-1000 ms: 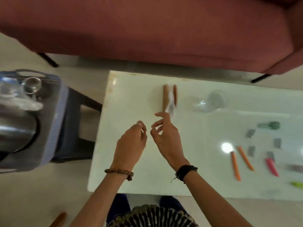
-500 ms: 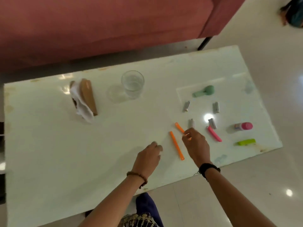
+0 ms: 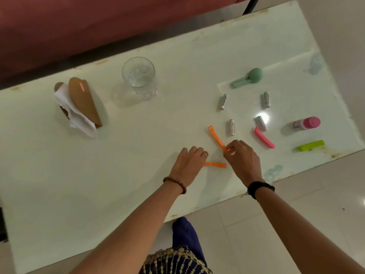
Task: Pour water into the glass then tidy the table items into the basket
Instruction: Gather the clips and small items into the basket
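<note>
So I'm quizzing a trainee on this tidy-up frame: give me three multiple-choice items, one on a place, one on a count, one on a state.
1. Where is the napkin holder relative to the glass?
A. left of it B. right of it C. inside it

2. How many batteries lie on the table?
A. two B. four C. six

3. What is the right hand doing?
A. resting flat B. pinching an orange clip C. gripping the glass

Key: 1 A, the holder stands toward the picture's left. 2 B, four small cylinders are scattered near the green scoop. 3 B, fingertips close on the clip's near end.
</note>
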Available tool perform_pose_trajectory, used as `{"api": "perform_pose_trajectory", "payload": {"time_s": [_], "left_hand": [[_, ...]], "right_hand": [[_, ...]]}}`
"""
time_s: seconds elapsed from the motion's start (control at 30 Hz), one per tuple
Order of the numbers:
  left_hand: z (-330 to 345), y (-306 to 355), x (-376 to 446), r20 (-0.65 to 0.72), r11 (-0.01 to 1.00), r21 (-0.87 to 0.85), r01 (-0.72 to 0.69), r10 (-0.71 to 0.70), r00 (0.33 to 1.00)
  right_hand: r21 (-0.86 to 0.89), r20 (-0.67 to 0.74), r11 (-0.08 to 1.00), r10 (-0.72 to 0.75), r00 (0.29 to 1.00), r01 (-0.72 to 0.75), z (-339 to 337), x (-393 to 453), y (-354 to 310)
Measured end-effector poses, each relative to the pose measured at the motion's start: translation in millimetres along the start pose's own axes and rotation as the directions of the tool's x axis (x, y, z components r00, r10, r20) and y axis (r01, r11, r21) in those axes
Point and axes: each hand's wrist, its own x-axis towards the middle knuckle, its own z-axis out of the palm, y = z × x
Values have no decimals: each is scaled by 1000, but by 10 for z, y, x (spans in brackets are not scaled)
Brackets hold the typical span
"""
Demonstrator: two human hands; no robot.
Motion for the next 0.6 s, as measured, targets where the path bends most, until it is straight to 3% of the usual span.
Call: {"api": "perform_pose_trajectory", "payload": {"time_s": [0.1, 0.17, 0.27, 0.33, 0.43, 0.5, 0.6], "left_hand": [[22, -121, -288, 40, 911, -347, 222, -222, 974], [0, -270, -631, 58, 752, -554, 358, -394, 917], [-81, -556, -1200, 139, 423, -771, 476, -617, 774], [-174, -816, -1621, 189, 221, -844, 488, -729, 658], [-329, -1263, -2316, 216, 42, -875, 482, -857, 468], [-426, -1590, -2860, 223, -26, -872, 489, -910, 349], [-582, -2032, -3622, 182, -52, -851, 523, -963, 200]], "right_hand": [[170, -15, 985, 32, 999, -29, 1, -178, -176], [278, 1, 960, 32, 999, -31, 41, -336, -402], [433, 107, 900, 6, 994, -53, 145, -634, -893], [489, 181, 871, -58, 982, -39, 278, -876, -1350], [576, 266, 817, -170, 949, -15, 567, -1275, -2120], [624, 338, 781, -241, 910, -25, 828, -1567, -2677], [674, 429, 738, -348, 834, -39, 1222, -2002, -3467]]}}
